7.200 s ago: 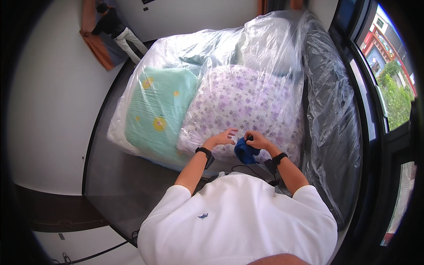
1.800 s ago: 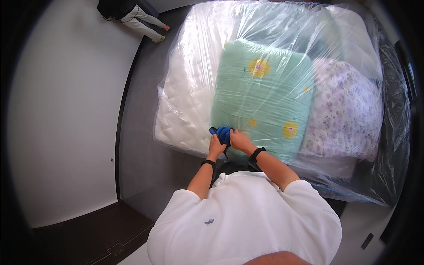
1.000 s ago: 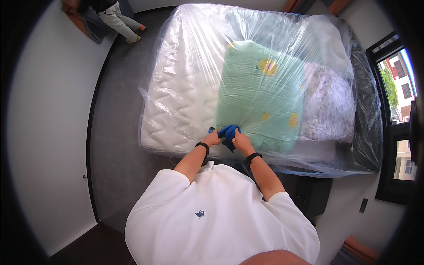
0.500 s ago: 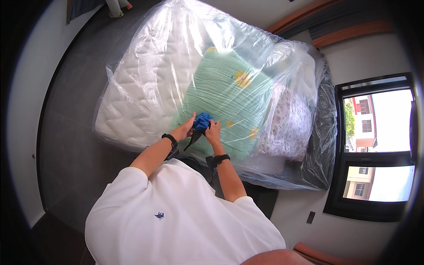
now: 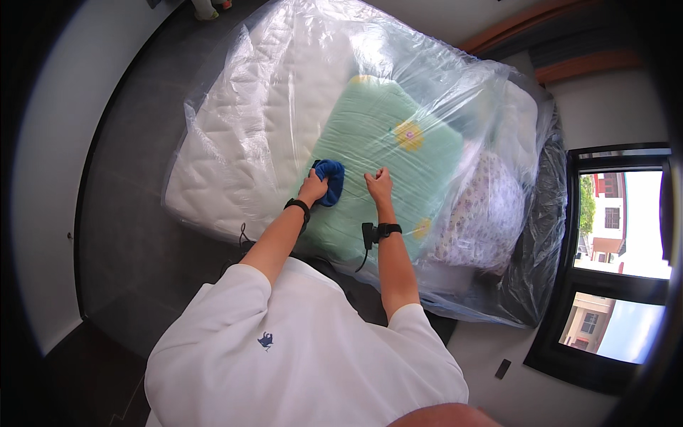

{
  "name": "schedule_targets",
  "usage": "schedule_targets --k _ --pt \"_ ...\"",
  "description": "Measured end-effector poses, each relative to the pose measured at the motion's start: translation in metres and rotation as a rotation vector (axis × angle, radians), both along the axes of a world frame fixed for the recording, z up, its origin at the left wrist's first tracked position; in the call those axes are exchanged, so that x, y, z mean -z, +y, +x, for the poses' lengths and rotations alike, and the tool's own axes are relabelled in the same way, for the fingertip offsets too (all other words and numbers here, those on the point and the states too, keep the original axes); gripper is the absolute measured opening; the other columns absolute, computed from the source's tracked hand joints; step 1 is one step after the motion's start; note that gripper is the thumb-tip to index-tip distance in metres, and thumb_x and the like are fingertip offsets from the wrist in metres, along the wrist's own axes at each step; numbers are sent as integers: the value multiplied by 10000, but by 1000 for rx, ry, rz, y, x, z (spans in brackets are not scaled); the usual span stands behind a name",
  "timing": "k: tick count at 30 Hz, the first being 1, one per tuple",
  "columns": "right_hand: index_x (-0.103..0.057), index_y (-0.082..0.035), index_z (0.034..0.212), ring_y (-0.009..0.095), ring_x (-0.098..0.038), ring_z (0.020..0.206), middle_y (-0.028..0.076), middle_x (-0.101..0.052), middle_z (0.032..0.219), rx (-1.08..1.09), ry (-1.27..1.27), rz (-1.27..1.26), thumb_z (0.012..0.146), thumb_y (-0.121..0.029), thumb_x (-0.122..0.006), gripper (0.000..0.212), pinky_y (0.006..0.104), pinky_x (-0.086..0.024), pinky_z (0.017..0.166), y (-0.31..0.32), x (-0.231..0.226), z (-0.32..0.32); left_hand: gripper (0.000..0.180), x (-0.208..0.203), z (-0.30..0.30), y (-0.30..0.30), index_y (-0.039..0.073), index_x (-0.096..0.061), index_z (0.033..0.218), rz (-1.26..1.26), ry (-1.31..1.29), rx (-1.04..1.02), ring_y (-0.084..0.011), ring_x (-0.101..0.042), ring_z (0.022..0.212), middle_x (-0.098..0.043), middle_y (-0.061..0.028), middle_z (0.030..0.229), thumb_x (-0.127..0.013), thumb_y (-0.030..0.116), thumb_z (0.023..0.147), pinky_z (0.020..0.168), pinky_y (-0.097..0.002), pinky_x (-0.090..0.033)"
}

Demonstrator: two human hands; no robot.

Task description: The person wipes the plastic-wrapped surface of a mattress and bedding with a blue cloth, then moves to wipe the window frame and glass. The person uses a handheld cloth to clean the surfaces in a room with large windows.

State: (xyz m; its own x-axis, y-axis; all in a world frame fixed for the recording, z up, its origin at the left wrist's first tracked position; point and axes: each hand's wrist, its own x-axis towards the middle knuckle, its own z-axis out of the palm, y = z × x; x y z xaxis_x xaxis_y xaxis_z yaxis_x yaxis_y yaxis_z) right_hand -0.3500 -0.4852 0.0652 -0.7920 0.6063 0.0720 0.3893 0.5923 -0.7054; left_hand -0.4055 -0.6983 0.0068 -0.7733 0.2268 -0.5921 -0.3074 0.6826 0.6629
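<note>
My left hand (image 5: 312, 188) is closed on a blue cloth item (image 5: 333, 171) with a curved, ring-like shape and a darker edge. I cannot make out what kind of item it is. It is just above a pale green quilt (image 5: 370, 121) with yellow flowers, which lies under clear plastic. To the right, my right hand (image 5: 379, 186) is apart from the blue cloth, above the same quilt. Its fingers are curled in, and whatever they may hold is too small to tell. Black bands circle both wrists; a small dark box (image 5: 369, 235) with a cable is on the right one.
A white quilted mattress (image 5: 249, 135) lies under the clear plastic sheet (image 5: 398, 35), with a floral pillow (image 5: 480, 213) at its right. Dark flooring (image 5: 135, 192) runs along the left. A black-framed window (image 5: 569, 277) is at the right. Another person's foot (image 5: 206, 13) shows at the top.
Both hands were together on the blue cloth; now my right hand has moved off to the right and up. My left hand keeps the cloth, which has opened into a curved shape.
</note>
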Motion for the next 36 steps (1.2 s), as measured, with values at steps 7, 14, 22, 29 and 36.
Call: schedule_targets --k 7,14,22,29,36 --pt "-435 -118 573 130 -295 397 -18 -353 501 82 -219 -979 774 -70 -540 232 313 -224 411 37 1 -54 643 83 -5 -81 153 -299 1510 -107 3 96 -441 -600 1131 -605 -245 1263 -560 202 925 956 -505 -492" --pt "-440 -109 513 142 -278 365 1 -346 466 318 -377 -1077 716 -126 -545 229 328 -188 387 49 31 -86 565 39 -55 -90 249 -472 1446 324 -425 -271 -285 -484 1278 -498 -93 1424 -439 -18 949 961 -565 -436" --pt "-634 123 1144 425 -552 1225 353 -586 1238 405 -344 -683 732 -257 -577 564 390 -415 1067 56 108 -108 558 -15 -166 42 287 -342 1474 831 -347 -451 -225 -515 1249 -475 -38 1423 -461 79 970 1024 -498 -410" --pt "-643 68 887 332 -599 841 233 -639 893 450 -416 -752 742 -176 -575 291 387 -452 743 66 115 -117 515 46 -213 74 308 -310 1467 778 -359 -436 -239 -416 1338 -459 -31 1432 -502 285 990 1043 -527 -353" --pt "-635 23 878 224 -589 585 117 -626 686 477 -415 -775 730 -87 -573 195 352 -439 547 68 154 -120 680 134 -132 19 110 -352 1483 460 -803 -362 -261 -491 1272 -466 -101 1461 -522 497 950 1061 -423 -394"
